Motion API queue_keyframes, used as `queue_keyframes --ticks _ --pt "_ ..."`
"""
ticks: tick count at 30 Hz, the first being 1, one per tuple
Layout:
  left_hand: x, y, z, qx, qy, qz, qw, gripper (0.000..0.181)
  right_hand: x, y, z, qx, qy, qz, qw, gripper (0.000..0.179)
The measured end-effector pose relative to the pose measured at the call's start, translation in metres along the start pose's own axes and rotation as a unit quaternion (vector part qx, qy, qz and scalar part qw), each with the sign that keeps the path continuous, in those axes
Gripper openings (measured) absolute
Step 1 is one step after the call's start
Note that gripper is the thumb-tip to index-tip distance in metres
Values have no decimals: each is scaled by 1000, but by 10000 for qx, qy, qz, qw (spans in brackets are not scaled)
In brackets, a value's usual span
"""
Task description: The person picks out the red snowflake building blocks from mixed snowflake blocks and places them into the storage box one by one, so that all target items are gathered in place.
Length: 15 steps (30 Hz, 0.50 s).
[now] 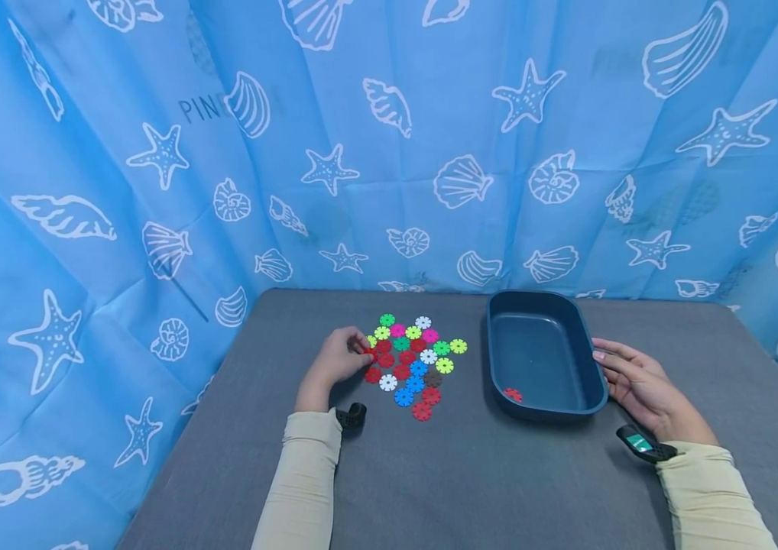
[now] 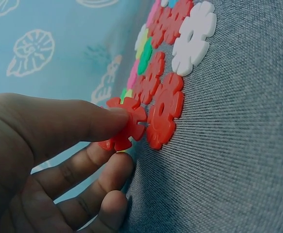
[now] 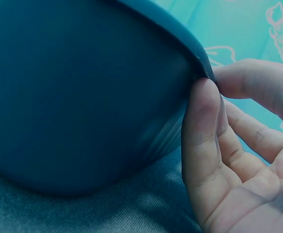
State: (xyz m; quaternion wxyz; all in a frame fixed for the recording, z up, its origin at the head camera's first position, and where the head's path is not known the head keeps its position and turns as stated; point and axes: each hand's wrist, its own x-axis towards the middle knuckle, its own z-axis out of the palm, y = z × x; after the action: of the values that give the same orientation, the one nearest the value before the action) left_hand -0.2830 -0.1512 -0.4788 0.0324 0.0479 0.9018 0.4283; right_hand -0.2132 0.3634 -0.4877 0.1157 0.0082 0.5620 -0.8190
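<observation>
At the left edge of a group of flower-shaped plastic discs, my left hand (image 1: 335, 360) pinches a red flower disc (image 2: 137, 120) between thumb and fingers. Right beside it, another red disc (image 2: 165, 110) lies flat on the cloth, with a white disc (image 2: 194, 39) close by. My right hand (image 1: 646, 393) holds the right rim of a dark blue rectangular bin (image 1: 533, 344), its fingertips meeting at the edge in the right wrist view. A single red disc (image 1: 513, 395) lies inside, in the near left corner of the bin.
Several green, yellow, pink, blue, white, red and brown discs (image 1: 433, 378) are spread over the grey tablecloth (image 1: 444, 481), left of the bin. Behind the table hangs a blue curtain (image 1: 375, 214) with white shell and starfish prints.
</observation>
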Motion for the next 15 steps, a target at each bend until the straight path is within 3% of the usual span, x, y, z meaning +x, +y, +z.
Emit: queue_keyframes --ticks 15 --pt "1 2 1 -36 -90 -8 10000 10 0 0 0 58 -30 -20 10000 25"
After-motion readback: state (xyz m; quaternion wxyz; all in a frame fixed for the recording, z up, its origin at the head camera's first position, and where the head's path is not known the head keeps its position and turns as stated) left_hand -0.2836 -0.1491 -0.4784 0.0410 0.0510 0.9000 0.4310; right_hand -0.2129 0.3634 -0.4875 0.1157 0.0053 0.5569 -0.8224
